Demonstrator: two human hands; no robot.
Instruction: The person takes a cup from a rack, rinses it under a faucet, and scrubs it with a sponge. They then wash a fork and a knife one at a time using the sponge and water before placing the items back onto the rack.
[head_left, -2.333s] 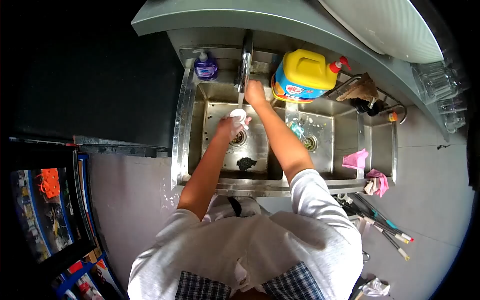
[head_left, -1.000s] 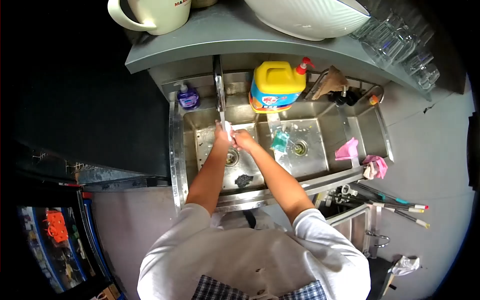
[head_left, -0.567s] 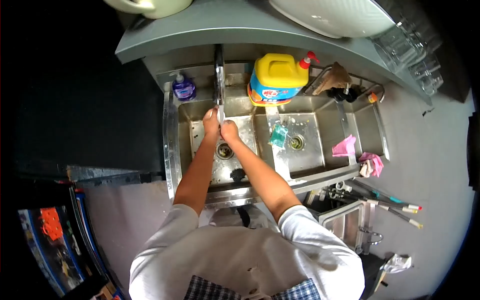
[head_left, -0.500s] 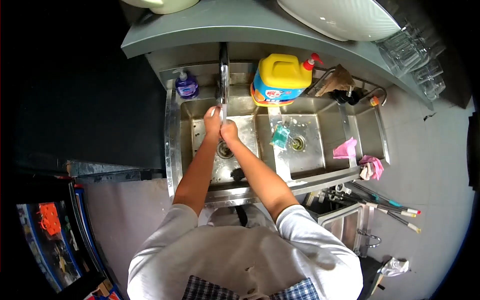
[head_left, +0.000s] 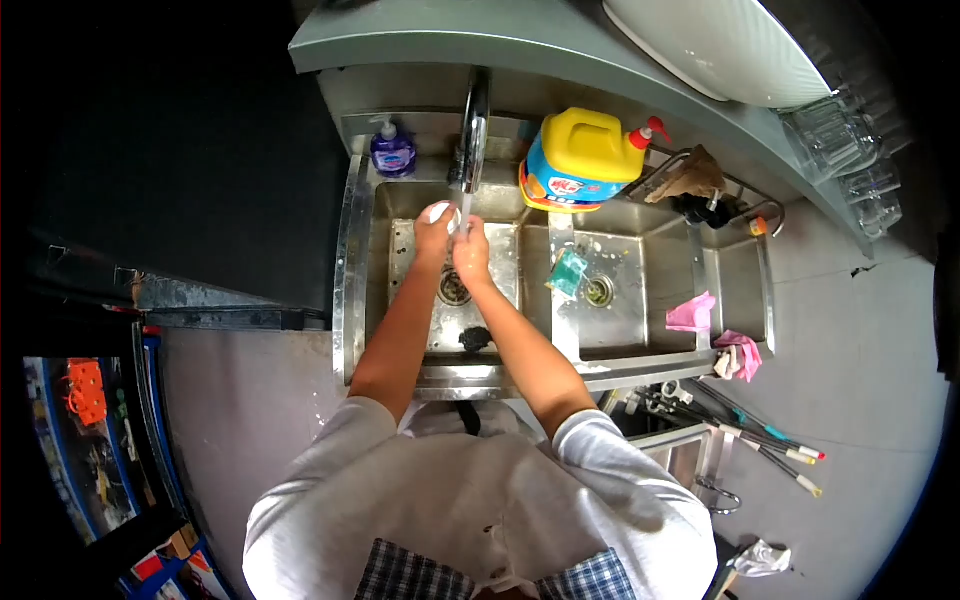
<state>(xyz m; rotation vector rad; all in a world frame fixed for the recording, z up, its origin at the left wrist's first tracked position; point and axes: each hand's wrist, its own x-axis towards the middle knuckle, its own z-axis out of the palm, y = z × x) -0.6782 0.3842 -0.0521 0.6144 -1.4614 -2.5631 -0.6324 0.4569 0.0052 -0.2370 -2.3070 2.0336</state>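
Note:
My left hand is closed around a small white rounded object just under the tap; its exact kind is too small to make out. Close beside it on the right, my right hand is at the running water, its fingers blurred and partly hidden. Both hands are over the left basin of a steel sink. Below them are the drain and a black scrubber-like clump.
Behind the basins stand a purple soap bottle and a large yellow detergent jug. A green sponge lies on the divider. Pink cloths hang at the right. Overhead, a grey shelf holds a white bowl and glasses.
My hands have moved slightly apart, and the white object shows more clearly in my left hand. The view has shifted a little, with the black clump now uncovered by my right arm.

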